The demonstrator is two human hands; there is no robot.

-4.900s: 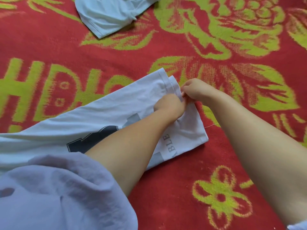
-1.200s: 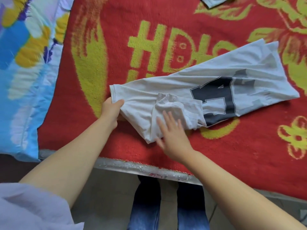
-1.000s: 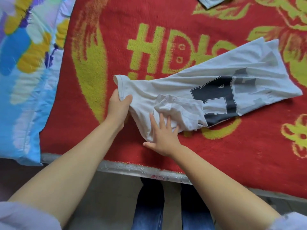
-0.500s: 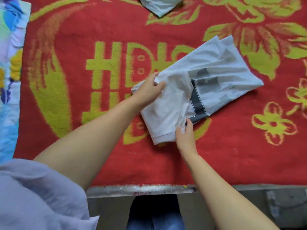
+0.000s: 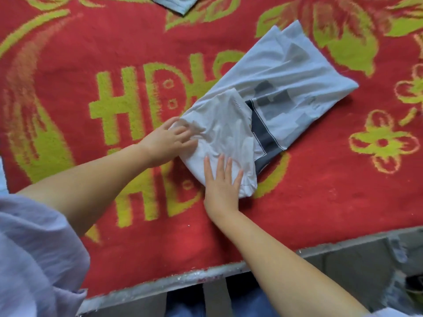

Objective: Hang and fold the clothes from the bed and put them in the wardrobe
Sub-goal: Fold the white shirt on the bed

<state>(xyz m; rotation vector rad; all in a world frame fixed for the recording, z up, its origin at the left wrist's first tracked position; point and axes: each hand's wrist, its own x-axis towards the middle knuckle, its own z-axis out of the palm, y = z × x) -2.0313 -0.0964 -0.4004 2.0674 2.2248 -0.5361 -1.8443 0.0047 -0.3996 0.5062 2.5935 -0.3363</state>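
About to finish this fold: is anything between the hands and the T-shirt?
Nothing visible. Left hand and right hand both lie flat on the T-shirt on the blanket. The other garment lies apart at the top edge.

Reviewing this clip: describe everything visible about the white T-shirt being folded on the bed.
The white T-shirt looks like thin, soft cotton with a dark navy block print, partly showing through the fabric. It lies partly folded, slanting across the red and yellow blanket, its near end doubled over and wrinkled. The left hand touches its left edge; the right hand presses flat on the near fold.
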